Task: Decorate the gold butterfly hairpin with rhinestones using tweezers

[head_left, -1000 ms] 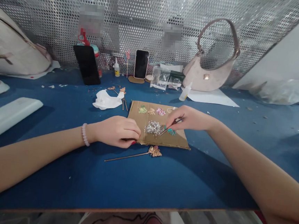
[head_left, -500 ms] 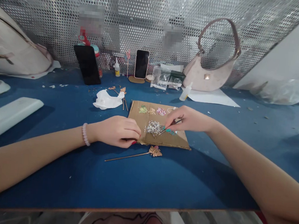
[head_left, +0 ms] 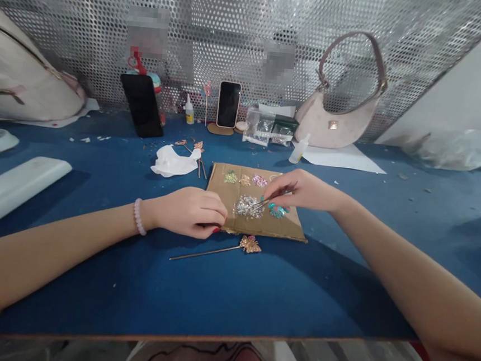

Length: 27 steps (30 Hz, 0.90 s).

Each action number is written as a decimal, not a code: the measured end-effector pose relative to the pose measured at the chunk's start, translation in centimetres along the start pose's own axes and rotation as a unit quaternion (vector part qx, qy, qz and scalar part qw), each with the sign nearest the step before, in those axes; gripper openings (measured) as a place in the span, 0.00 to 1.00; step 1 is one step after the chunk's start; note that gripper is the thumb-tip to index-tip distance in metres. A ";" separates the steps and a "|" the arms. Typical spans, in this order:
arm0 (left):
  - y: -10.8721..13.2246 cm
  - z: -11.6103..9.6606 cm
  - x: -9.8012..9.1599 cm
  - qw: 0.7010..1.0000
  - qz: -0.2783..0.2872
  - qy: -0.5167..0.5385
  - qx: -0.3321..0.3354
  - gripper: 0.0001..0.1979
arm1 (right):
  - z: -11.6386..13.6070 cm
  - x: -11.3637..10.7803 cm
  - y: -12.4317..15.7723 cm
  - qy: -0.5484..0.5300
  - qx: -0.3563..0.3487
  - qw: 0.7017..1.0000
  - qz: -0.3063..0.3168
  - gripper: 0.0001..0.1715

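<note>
My right hand (head_left: pixel 296 190) is closed around metal tweezers (head_left: pixel 258 205), whose tips reach into a pile of clear rhinestones (head_left: pixel 244 203) on a piece of cardboard (head_left: pixel 261 227). Beside that pile, below my fingers, lie turquoise rhinestones (head_left: pixel 277 211). Green (head_left: pixel 231 176), peach (head_left: pixel 245 180) and pink rhinestones (head_left: pixel 259 180) form small heaps along the far side. My left hand (head_left: pixel 191 212) rests with curled fingers at the cardboard's near left corner, thumb and fingers against it. A hairpin with a gold butterfly (head_left: pixel 250 245) lies in front of the cardboard, its stick pointing left.
Crumpled white tissue (head_left: pixel 175 161) and more gold hairpins (head_left: pixel 200 157) lie behind my left hand. Farther back are two phones (head_left: pixel 228 105), glue bottles (head_left: pixel 299 149), plastic bags (head_left: pixel 257 127) and a handbag (head_left: pixel 334 118). A white oblong case (head_left: pixel 18 192) sits at left.
My right hand has shifted slightly left, with the tweezers' tips still in the clear rhinestones. More of the turquoise heap now shows. My left hand stays on the corner.
</note>
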<state>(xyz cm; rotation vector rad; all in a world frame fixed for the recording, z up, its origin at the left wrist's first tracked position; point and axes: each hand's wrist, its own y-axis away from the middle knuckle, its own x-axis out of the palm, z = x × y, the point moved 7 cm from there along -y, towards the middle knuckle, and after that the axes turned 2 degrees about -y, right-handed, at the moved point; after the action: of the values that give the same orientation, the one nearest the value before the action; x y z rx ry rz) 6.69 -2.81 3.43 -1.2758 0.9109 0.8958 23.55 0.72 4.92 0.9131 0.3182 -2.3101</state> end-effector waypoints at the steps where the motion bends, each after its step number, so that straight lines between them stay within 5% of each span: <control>1: 0.0 0.0 0.0 1.000 -0.002 0.000 0.001 0.09 | 0.1 0.0 0.0 -0.013 -0.004 1.000 -0.003 0.09; 9: 0.5 0.8 0.2 0.997 0.004 0.065 -0.044 0.09 | 0.9 0.4 -0.1 -0.056 -0.013 0.998 -0.003 0.09; 15: 0.7 2.9 0.0 0.961 -0.028 0.153 -0.230 0.11 | 3.6 1.5 -0.3 0.090 -0.087 0.989 -0.082 0.08; 21: 1.5 4.4 0.3 0.889 -0.070 0.217 -0.397 0.12 | 5.8 3.0 0.1 0.199 -0.203 0.952 -0.115 0.11; 27: 0.8 3.8 0.8 0.877 -0.019 0.297 -0.378 0.14 | 5.8 3.9 0.3 0.177 -0.240 0.947 -0.119 0.10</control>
<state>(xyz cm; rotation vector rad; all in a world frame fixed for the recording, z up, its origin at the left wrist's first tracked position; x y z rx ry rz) 6.52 1.04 2.64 -2.3293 1.0328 0.8685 18.47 -3.79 6.52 1.0687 1.1433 -2.1099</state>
